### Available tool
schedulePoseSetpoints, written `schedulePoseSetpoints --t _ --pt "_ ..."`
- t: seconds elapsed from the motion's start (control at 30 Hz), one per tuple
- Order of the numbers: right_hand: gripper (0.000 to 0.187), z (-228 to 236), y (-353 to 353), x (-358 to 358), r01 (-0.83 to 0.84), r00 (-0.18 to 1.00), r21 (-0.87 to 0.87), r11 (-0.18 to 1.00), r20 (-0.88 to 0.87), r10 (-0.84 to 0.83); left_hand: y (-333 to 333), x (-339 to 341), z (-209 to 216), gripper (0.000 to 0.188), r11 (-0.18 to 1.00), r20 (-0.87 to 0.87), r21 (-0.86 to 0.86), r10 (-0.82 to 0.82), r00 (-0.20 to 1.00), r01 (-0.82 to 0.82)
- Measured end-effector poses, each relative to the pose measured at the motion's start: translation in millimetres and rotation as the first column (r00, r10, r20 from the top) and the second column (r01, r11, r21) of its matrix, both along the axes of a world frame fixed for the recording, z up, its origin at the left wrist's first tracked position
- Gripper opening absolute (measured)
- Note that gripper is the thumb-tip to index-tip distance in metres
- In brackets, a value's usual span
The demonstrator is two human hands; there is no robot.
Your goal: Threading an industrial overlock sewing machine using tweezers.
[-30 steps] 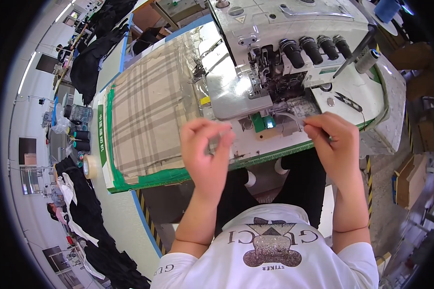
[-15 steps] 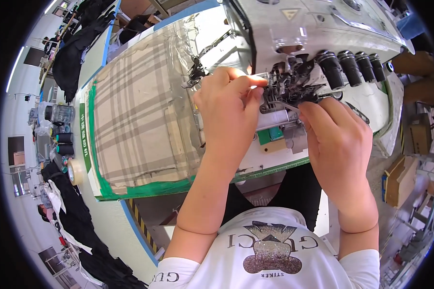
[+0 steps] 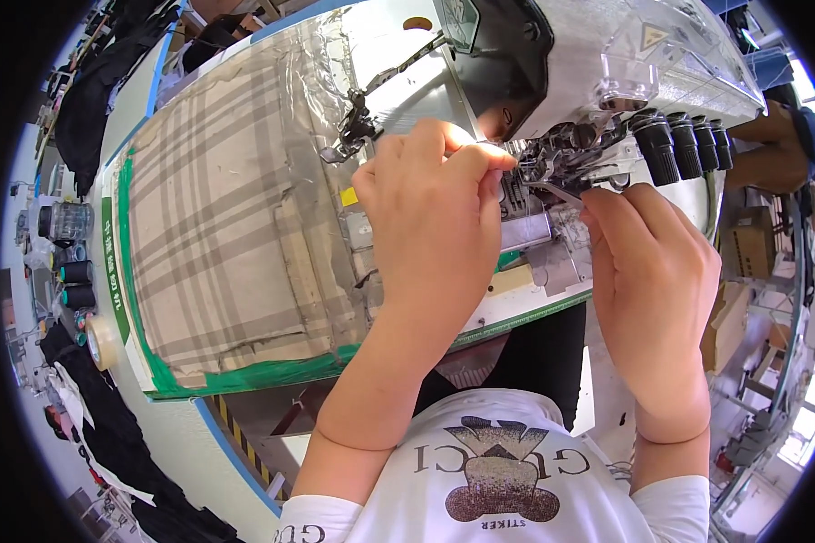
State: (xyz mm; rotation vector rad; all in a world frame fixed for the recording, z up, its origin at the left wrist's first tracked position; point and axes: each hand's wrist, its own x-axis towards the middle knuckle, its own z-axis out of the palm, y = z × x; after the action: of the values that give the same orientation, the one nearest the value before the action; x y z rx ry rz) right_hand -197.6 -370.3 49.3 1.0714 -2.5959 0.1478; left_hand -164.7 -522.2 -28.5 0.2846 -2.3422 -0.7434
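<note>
A sewing machine (image 3: 598,63) with its looper and needle parts (image 3: 561,158) exposed stands in front of me. My left hand (image 3: 430,204) is at the left of these parts, thumb and forefinger pinched together. Whatever lies between those fingertips is too small to make out. My right hand (image 3: 656,258) is closed on slim metal tweezers (image 3: 557,191), whose tip points left into the mechanism close to my left fingertips. The rest of the tweezers is hidden by the hand.
Left of the machine, a plaid-covered table panel (image 3: 217,217) has green tape along its edges. A metal guide arm (image 3: 358,122) stands beside my left hand. Black knobs (image 3: 656,149) line the machine's right. A tape roll (image 3: 101,342), thread cones (image 3: 77,285) and dark cloth lie farther left.
The view has shifted, and more of the machine's black left side shows. Both hands keep their closed grips by the mechanism; the tweezers still point into it.
</note>
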Motion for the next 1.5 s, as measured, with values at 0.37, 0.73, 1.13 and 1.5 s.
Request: schedulePoseSetpoints --t 0.37,0.73,1.13,1.5 --pt "0.011 10 -9 5 0.051 0.998 0.085 0.995 0.039 -0.054 0 2 -2 0.014 1.000 0.018 0.014 -0.009 1.000 0.009" --pt "0.010 11 -9 5 0.051 0.998 0.090 0.995 0.021 -0.053 0 1 -4 0.015 1.000 0.002 0.025 -0.011 1.000 0.011" --pt "0.011 10 -15 14 0.103 0.995 0.136 0.985 -0.028 -0.100 3 0 -3 0.009 0.999 0.017 0.028 0.021 1.000 -0.021" --pt "0.011 9 -16 16 0.104 0.995 0.127 0.986 -0.019 -0.103 4 -2 -2 0.009 0.998 0.026 0.007 0.068 0.997 -0.069"
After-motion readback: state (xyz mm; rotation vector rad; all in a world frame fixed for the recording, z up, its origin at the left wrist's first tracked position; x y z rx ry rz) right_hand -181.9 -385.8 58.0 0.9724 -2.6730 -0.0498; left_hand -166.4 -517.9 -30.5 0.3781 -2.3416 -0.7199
